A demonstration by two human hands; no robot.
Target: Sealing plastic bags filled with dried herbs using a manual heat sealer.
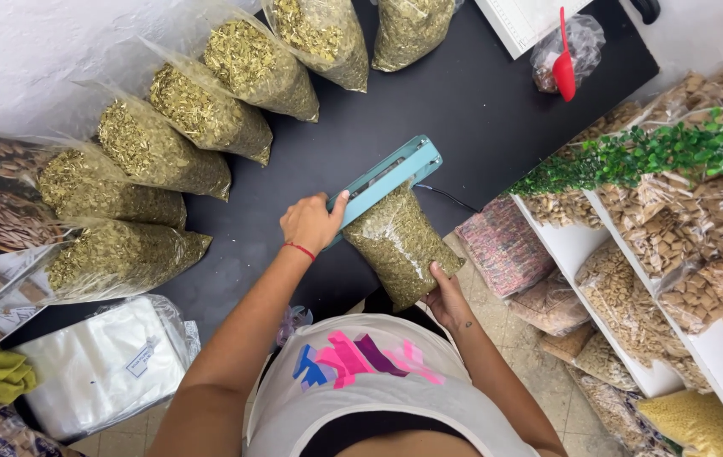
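My left hand [312, 222] presses down on the arm of a teal heat sealer [388, 178] that stands on the black counter [480, 110]. A clear bag of green dried leaves [397, 244] has its top end under the sealer's arm and hangs over the counter's edge toward me. My right hand [448, 298] holds that bag by its lower end. A thin red band is on my left wrist.
Several filled bags of the same leaves [158, 152] lean along the wall at the left and back. A stack of empty plastic bags [103, 364] and a yellow cloth [2, 377] lie lower left. A red scoop [564, 59] rests far right. Shelves [598, 279] of packaged goods stand at right.
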